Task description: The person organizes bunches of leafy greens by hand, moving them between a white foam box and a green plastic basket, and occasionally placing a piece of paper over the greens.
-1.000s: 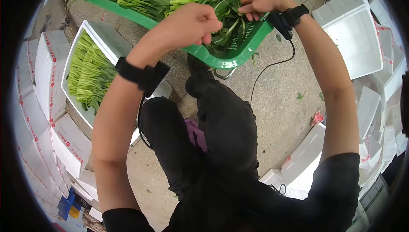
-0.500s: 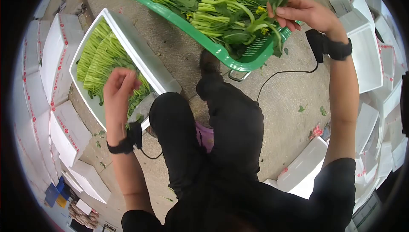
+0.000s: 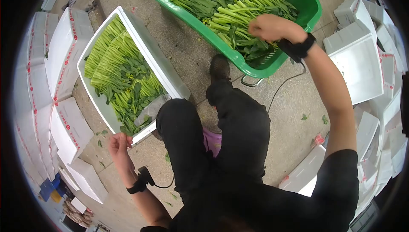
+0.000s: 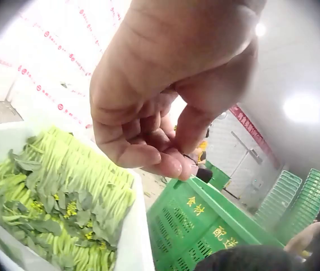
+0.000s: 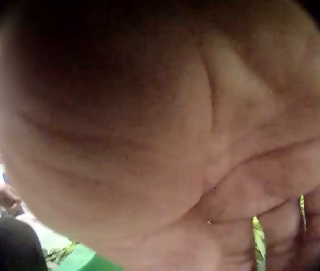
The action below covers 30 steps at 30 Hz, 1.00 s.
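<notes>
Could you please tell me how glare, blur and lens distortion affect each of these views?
Head view: strong fisheye bend, black rim; right hand slightly smeared, green basket fairly clear. Left wrist view: bright lamp glare, upper right; white boxes nearly washed out. Right wrist view: the palm fills most of it, soft and deeply shadowed toward the top.
</notes>
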### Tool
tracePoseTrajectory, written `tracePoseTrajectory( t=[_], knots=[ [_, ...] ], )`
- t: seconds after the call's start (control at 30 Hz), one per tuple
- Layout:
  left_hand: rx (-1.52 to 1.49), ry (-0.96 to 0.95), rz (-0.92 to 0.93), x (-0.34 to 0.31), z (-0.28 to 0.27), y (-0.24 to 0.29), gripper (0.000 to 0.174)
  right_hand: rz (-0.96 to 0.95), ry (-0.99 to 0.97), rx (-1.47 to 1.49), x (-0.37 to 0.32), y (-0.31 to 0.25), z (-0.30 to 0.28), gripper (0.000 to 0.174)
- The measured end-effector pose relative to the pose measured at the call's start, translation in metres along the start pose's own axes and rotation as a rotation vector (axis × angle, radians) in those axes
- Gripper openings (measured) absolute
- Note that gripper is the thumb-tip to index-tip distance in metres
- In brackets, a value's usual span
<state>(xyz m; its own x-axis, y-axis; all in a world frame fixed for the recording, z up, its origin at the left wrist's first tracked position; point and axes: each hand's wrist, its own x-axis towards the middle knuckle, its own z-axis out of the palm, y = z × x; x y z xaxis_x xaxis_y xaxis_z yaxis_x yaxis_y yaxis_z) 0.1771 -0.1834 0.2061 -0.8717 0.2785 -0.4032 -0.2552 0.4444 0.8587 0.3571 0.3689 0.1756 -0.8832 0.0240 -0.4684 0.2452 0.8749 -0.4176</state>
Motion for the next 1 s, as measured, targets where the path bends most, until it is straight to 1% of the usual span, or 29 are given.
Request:
tracePoseTrajectory(
  t=[0.03, 0.07, 0.1, 0.17, 0.2, 0.27, 0.3, 0.33, 0.4, 0.43, 0.47, 0.53, 0.6, 0.63, 0.67, 0.73, 0.77, 0.83, 0.93, 1.0],
  knots=[
    [0.012, 0.023, -0.023, -0.005, -0.004, -0.002, 0.014, 0.171, -0.052, 0.093, 0.014, -0.013, -0.004, 0.025],
    [0.012, 0.020, -0.013, -0.009, -0.007, -0.005, 0.014, 0.338, -0.101, 0.183, 0.026, -0.024, -0.009, 0.025],
    [0.002, 0.047, -0.022, -0.014, -0.010, -0.008, 0.014, 0.340, -0.092, 0.182, 0.035, -0.024, -0.010, 0.025],
    [-0.008, 0.094, -0.035, -0.021, -0.019, -0.015, 0.014, 0.352, -0.147, -0.071, 0.053, -0.021, -0.003, 0.032],
    [-0.014, 0.096, -0.037, -0.024, -0.021, -0.019, 0.014, 0.351, -0.148, -0.078, 0.057, -0.021, 0.002, 0.032],
    [-0.046, 0.129, -0.060, -0.030, -0.028, -0.025, 0.014, 0.483, -0.156, 0.336, 0.061, -0.025, 0.015, 0.036],
    [-0.047, 0.129, -0.060, -0.031, -0.030, -0.028, 0.014, 0.504, -0.187, 0.364, 0.061, -0.032, 0.021, 0.033],
    [-0.047, 0.133, -0.082, -0.032, -0.032, -0.032, 0.014, 0.506, -0.185, 0.364, 0.063, -0.036, 0.030, 0.033],
    [-0.053, 0.131, -0.103, -0.030, -0.033, -0.037, 0.014, 0.323, -0.204, 0.199, 0.069, -0.037, 0.053, 0.026],
    [-0.062, 0.131, -0.095, -0.029, -0.034, -0.039, 0.014, 0.326, -0.204, 0.195, 0.077, -0.030, 0.065, 0.026],
    [-0.070, 0.131, -0.086, -0.029, -0.035, -0.042, 0.014, 0.341, -0.201, 0.186, 0.088, -0.020, 0.076, 0.022],
    [-0.068, 0.148, -0.090, -0.030, -0.040, -0.047, 0.014, 0.357, -0.197, 0.173, 0.095, -0.016, 0.080, 0.020],
    [-0.070, 0.164, -0.097, -0.028, -0.044, -0.054, 0.014, 0.220, 0.050, -0.011, 0.089, -0.018, 0.080, 0.017],
    [-0.080, 0.178, -0.099, -0.026, -0.046, -0.059, 0.014, 0.201, -0.030, -0.147, 0.091, -0.020, 0.080, 0.017],
    [-0.088, 0.190, -0.102, -0.025, -0.046, -0.061, 0.014, 0.207, -0.039, -0.149, 0.090, -0.023, 0.078, 0.017],
    [-0.095, 0.193, -0.103, -0.021, -0.043, -0.061, 0.014, 0.203, 0.079, -0.113, 0.089, -0.028, 0.071, 0.016],
    [-0.099, 0.211, -0.105, -0.021, -0.043, -0.062, 0.013, 0.204, 0.075, -0.112, 0.089, -0.026, 0.070, 0.016],
    [-0.099, 0.206, -0.112, -0.021, -0.045, -0.066, 0.013, 0.126, 0.130, -0.164, 0.085, -0.017, 0.067, 0.015],
    [-0.101, 0.192, -0.109, -0.016, -0.048, -0.074, 0.012, 0.111, 0.152, -0.106, 0.072, -0.012, 0.067, 0.017],
    [-0.100, 0.201, -0.134, -0.017, -0.050, -0.079, 0.012, 0.324, 0.177, 0.010, 0.069, -0.029, 0.023, 0.026]
  ],
)
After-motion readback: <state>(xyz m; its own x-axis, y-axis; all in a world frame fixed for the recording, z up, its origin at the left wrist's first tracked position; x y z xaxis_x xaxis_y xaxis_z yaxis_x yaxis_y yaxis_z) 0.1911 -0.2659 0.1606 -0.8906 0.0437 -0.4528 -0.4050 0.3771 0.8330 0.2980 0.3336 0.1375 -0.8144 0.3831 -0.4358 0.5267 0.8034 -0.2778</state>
